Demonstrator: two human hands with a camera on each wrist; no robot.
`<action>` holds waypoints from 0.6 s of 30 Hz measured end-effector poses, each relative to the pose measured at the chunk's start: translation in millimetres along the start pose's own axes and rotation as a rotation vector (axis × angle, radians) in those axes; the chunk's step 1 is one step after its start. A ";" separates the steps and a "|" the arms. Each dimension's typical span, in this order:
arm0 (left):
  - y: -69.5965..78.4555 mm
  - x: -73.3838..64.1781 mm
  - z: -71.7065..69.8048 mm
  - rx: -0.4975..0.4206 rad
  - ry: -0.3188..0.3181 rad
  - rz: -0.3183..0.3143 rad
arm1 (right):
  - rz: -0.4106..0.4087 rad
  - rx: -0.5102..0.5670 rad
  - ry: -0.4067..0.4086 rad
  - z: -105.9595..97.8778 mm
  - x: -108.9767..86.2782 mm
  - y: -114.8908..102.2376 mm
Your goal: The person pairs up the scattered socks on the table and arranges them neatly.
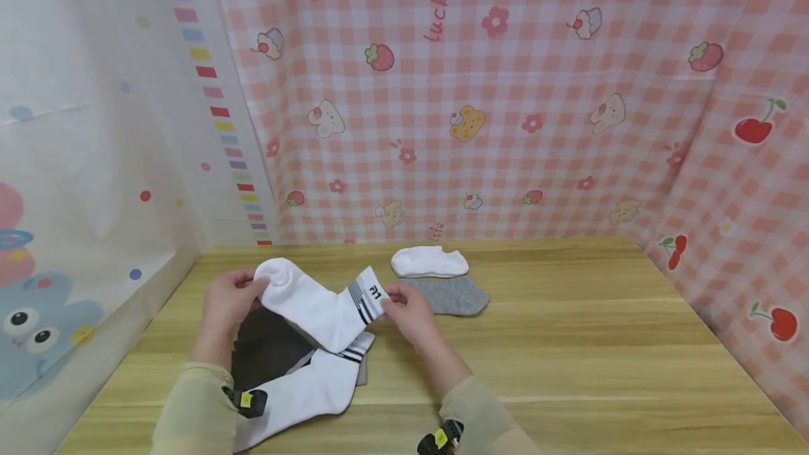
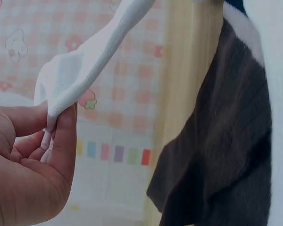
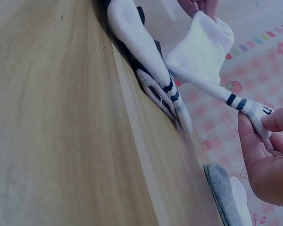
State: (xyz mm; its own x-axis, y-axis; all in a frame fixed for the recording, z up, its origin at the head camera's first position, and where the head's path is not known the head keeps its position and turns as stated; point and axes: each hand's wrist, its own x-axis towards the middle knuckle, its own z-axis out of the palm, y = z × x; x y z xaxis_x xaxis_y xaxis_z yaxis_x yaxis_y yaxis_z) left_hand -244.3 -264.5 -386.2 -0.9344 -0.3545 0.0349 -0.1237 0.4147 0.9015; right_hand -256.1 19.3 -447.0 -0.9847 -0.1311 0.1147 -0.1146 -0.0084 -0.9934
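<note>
Stretched between both hands is a white crew sock (image 1: 310, 304) with black stripes and dark lettering on its cuff. The left hand (image 1: 229, 304) pinches its toe end between thumb and fingers, also plain in the left wrist view. At the cuff, the right hand (image 1: 411, 313) pinches the edge; the right wrist view shows thumb and fingertips on the lettered part. Below the held sock, a second white striped sock (image 1: 316, 386) lies on top of a dark sock (image 1: 265, 346). A grey edge of another sock peeks out beside them, mostly hidden.
Toward the back of the wooden table (image 1: 569, 343) lie a white low-cut sock (image 1: 430, 262) and a grey sock (image 1: 451, 295), touching each other. A pink checked curtain (image 1: 505, 90) hangs behind the table, and a white printed sheet (image 1: 95, 125) hangs at the left.
</note>
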 end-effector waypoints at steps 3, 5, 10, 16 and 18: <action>2.2 -3.8 3.9 -0.009 0.002 0.010 | -0.004 0.020 0.006 -3.6 -1.3 0.7; 3.7 -6.2 6.4 -0.011 0.003 0.020 | -0.007 0.032 0.011 -6.2 -2.1 1.3; 7.5 -11.2 12.5 -0.025 -0.005 0.036 | 0.014 0.043 0.040 -13.3 -2.7 -0.9; 12.4 -18.7 18.9 -0.006 -0.036 0.042 | 0.028 0.063 0.077 -23.1 -2.5 -5.0; 14.1 -20.7 21.0 -0.010 -0.050 0.046 | 0.019 0.066 0.080 -27.2 -2.5 -6.4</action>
State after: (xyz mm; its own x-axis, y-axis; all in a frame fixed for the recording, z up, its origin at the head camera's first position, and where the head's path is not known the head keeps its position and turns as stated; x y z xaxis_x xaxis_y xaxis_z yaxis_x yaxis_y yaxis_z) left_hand -233.7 -233.7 -383.2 -0.9545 -0.2930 0.0550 -0.0772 0.4210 0.9038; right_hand -256.5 46.7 -440.7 -0.9943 -0.0523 0.0932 -0.0893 -0.0725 -0.9934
